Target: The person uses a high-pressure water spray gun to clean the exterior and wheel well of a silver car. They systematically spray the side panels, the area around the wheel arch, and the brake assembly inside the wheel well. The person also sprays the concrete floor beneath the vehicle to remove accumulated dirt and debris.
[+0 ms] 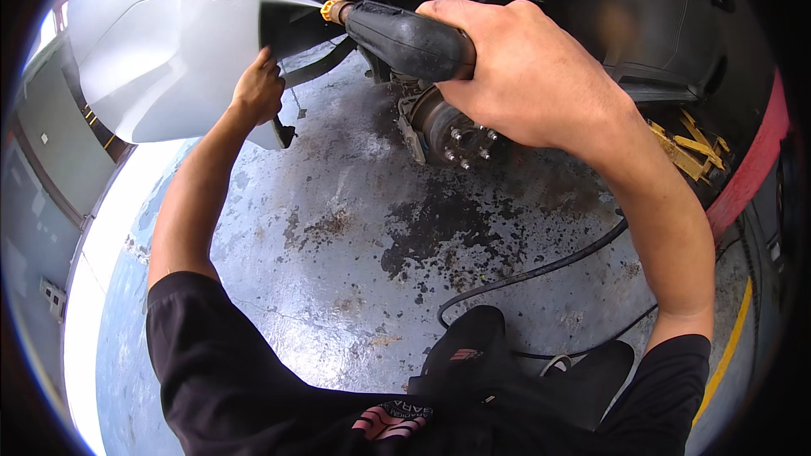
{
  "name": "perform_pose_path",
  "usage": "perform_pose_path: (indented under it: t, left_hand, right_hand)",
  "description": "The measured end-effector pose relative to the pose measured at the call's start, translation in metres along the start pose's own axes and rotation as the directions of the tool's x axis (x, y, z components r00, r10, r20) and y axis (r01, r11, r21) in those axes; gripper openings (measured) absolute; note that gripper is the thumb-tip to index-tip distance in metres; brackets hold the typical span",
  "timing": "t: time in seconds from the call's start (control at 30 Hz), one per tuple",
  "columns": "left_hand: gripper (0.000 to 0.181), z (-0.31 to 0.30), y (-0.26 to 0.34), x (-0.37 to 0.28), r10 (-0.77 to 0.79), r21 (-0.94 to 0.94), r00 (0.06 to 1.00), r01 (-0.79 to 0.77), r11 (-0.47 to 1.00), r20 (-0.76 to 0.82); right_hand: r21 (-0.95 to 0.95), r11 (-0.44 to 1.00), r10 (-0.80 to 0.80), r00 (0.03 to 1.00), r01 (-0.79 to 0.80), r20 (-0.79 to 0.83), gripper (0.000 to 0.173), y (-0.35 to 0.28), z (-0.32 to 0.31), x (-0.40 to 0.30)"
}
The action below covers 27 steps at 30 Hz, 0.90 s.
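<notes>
My right hand point(519, 69) grips a black spray gun point(405, 38) with an orange nozzle, held in front of a car's dark wheel arch. A fine white spray leaves the nozzle towards the left, at the edge of the silver-white body panel point(184, 57). My left hand point(258, 88) is at that panel's lower wheel-arch edge, its fingers curled on the rim. Below the spray gun is a bare wheel hub with a brake disc point(437, 123) and several studs; no wheel is on it. My right hand and the gun partly hide the arch and hub.
A black hose point(538, 275) loops over the stained, wet-looking grey floor. A yellow metal stand point(687, 145) lies beneath the dark car side at right, near a red post or beam point(751, 158). A yellow line point(728, 348) runs along the floor at lower right.
</notes>
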<state>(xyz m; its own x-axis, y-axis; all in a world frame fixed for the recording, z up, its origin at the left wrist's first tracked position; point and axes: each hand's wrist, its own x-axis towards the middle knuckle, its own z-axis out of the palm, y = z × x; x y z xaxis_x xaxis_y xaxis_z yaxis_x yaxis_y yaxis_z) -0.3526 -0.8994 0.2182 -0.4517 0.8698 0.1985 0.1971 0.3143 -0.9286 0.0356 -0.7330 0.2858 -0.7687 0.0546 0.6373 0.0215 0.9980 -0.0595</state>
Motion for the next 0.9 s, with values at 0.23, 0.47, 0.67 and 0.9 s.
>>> perform_pose_path:
  t: [0.23, 0.47, 0.67, 0.9]
  left_hand:
    - [0.041, 0.036, 0.048, -0.019, 0.076, -0.036, 0.997, -0.075, 0.997, 0.021]
    - [0.038, 0.058, 0.088, -0.022, 0.123, -0.061, 0.986, -0.117, 0.991, 0.112]
    - [0.052, 0.077, 0.118, -0.026, 0.135, 0.006, 0.976, -0.138, 0.99, 0.17]
    - [0.053, 0.085, 0.134, -0.034, 0.151, -0.008, 0.976, -0.151, 0.988, 0.158]
  right_hand:
    - [0.054, 0.998, 0.005, 0.992, -0.012, 0.13, 0.048, -0.001, 0.023, -0.015]
    - [0.137, 0.99, -0.068, 0.98, 0.043, 0.184, 0.032, 0.005, 0.039, -0.03]
    - [0.121, 0.992, -0.012, 0.956, -0.025, 0.294, 0.033, 0.004, 0.05, -0.042]
    - [0.176, 0.981, 0.027, 0.962, -0.077, 0.272, 0.051, -0.002, 0.048, -0.036]
